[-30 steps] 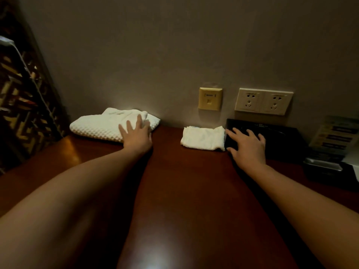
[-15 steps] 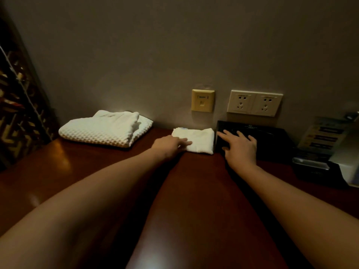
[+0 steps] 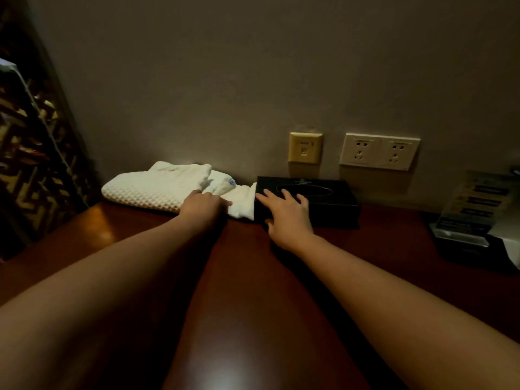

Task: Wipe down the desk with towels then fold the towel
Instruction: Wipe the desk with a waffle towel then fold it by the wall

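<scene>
A small folded white towel (image 3: 243, 203) lies at the back of the dark red-brown desk (image 3: 253, 291), squeezed between a larger white waffle-weave towel (image 3: 149, 188) on its left and a black tissue box (image 3: 329, 199) on its right. My left hand (image 3: 204, 206) rests on the small towel's left part, fingers lying across the cloth. My right hand (image 3: 287, 216) lies flat with spread fingers on the left end of the tissue box.
The grey wall stands right behind the towels, with a yellow wall plate (image 3: 305, 147) and a double white socket (image 3: 378, 151). A dark stand with printed cards (image 3: 475, 209) sits at the right. A patterned panel (image 3: 33, 153) closes off the left side.
My left hand left the waffle towel and came onto the small towel. The small towel and the tissue box have slid left, so the small towel now touches the waffle towel.
</scene>
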`<state>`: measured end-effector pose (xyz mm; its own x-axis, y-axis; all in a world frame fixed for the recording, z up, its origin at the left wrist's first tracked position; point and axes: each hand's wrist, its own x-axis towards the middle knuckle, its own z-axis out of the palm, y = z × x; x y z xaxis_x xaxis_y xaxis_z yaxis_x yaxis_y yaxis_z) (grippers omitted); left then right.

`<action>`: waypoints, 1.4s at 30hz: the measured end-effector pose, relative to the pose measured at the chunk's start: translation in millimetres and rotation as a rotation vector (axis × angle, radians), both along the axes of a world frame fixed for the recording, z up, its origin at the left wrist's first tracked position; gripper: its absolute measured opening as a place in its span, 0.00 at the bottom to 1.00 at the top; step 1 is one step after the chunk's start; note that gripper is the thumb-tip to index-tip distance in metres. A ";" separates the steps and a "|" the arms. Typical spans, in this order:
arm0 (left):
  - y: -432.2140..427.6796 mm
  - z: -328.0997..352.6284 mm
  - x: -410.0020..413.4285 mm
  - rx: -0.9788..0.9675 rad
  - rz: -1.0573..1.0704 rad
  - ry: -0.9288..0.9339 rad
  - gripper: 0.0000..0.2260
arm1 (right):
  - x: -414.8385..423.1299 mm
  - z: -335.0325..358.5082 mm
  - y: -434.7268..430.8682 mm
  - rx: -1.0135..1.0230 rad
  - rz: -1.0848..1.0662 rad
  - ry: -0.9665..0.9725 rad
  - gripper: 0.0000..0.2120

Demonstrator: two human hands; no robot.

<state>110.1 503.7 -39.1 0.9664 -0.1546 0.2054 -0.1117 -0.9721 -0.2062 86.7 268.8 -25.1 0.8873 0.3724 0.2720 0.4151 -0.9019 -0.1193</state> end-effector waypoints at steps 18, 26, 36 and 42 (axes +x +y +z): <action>-310.0 7.3 -47.7 -0.422 -0.604 0.014 0.35 | -60.0 -15.4 -288.0 0.024 -0.704 0.208 0.28; -396.9 -11.4 -37.8 -0.313 -0.620 0.268 0.28 | -59.5 -28.4 -332.7 0.070 -0.523 0.263 0.30; -339.4 -13.8 -31.1 -0.234 -0.443 0.076 0.29 | -32.9 -32.2 -242.2 0.004 -0.299 0.295 0.28; -304.7 -9.2 -30.1 -0.257 -0.489 0.095 0.31 | -17.4 -28.5 -198.1 -0.035 -0.256 0.368 0.33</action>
<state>80.1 199.1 -48.3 0.8106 -0.5461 0.2115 -0.5690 -0.8198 0.0638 69.3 70.7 -53.6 0.9875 0.1312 -0.0875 0.1133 -0.9762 -0.1848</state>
